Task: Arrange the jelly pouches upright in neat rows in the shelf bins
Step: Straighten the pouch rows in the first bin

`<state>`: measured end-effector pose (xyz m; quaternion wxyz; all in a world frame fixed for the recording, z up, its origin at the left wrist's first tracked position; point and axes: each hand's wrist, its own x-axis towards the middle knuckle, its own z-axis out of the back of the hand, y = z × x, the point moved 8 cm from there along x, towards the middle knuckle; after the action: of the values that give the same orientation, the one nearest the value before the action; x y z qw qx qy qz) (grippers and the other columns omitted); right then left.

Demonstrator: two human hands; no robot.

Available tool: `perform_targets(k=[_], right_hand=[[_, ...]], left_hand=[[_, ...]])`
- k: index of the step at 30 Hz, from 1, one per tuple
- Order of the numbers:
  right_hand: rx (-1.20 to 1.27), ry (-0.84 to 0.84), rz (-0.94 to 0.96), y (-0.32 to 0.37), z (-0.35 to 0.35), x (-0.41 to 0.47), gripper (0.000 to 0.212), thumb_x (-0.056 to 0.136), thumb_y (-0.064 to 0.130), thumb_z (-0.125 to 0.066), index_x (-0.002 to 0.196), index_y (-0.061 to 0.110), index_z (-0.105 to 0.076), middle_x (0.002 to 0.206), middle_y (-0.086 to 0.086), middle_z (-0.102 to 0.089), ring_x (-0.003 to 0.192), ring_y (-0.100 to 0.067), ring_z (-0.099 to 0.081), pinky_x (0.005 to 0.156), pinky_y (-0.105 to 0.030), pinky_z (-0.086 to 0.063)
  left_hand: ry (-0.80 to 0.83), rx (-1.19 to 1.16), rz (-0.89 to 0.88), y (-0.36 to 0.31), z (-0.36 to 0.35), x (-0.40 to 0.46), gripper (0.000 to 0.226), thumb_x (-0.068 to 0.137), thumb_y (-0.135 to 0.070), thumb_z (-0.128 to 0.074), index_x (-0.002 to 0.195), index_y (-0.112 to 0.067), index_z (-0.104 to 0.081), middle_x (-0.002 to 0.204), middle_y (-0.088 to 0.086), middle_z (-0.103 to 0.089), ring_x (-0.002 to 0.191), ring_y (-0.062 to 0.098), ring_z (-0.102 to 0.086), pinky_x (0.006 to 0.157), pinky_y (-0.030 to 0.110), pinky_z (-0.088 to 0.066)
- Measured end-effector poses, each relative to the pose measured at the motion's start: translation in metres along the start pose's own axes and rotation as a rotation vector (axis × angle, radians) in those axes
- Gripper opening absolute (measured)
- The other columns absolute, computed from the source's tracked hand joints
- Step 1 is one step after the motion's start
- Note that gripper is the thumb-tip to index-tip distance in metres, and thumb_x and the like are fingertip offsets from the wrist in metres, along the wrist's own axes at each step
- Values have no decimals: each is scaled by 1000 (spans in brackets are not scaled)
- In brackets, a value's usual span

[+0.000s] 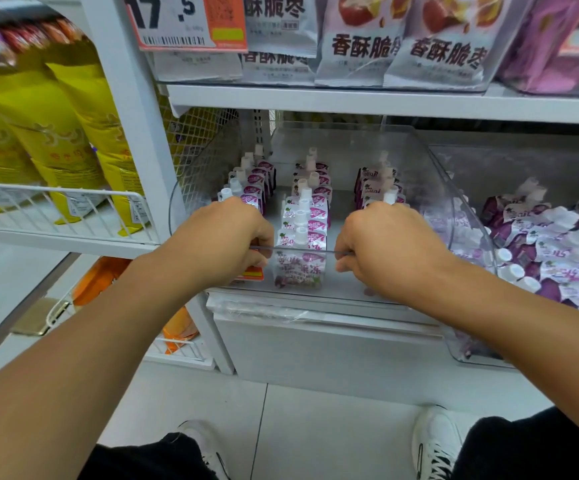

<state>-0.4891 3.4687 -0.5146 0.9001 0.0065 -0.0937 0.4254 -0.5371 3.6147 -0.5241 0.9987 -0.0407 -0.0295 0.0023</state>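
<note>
A clear plastic shelf bin [419, 161] holds three rows of purple-and-white jelly pouches standing upright with white caps: a left row [251, 183], a middle row [305, 216] and a right row [380, 185]. My left hand [219, 237] grips the bin's clear front rim at the left, fingers curled over it. My right hand [388, 244] grips the same rim at the right. The frontmost pouches of the outer rows are hidden behind my hands.
A second clear bin [468, 351] at the right holds a loose heap of purple jelly pouches [551, 251]. White snack bags [360, 46] fill the shelf above. Yellow bags [56, 126] sit in a wire basket [73, 202] at the left. My shoes stand on the white tile floor.
</note>
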Motion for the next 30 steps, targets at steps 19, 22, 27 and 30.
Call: perform_targets(k=[19, 22, 27, 30], right_hand=[[11, 13, -10, -4, -11, 4, 11, 83, 26, -75, 76, 19, -73, 63, 1, -55, 66, -26, -54, 62, -28, -36], [-16, 34, -10, -1, -13, -1, 26, 88, 28, -71, 66, 18, -60, 57, 2, -46, 63, -28, -52, 61, -29, -38], [-167, -66, 109, 10, 4, -31, 33, 90, 16, -65, 69, 19, -40, 76, 1, -56, 68, -30, -55, 57, -31, -34], [-105, -99, 150, -4, 46, -72, 9, 94, 36, -59, 95, 28, -63, 97, 7, -67, 86, -25, -66, 60, -30, -41]], left_hand=[[-32, -45, 31, 6, -8, 4, 7, 81, -30, -78, 86, -27, -75, 81, -7, -72, 79, 18, -65, 73, 38, -56], [-18, -17, 62, 5, -9, 1, 6, 82, -29, -78, 86, -25, -75, 82, -6, -73, 78, 17, -66, 73, 37, -56], [14, 86, 63, -17, -1, -4, 16, 85, -35, -73, 97, -26, -71, 93, -4, -71, 85, 20, -65, 75, 38, -56], [-124, -37, -34, -63, 27, -12, 37, 83, -51, -69, 110, -27, -67, 104, -8, -70, 95, 17, -64, 82, 39, -56]])
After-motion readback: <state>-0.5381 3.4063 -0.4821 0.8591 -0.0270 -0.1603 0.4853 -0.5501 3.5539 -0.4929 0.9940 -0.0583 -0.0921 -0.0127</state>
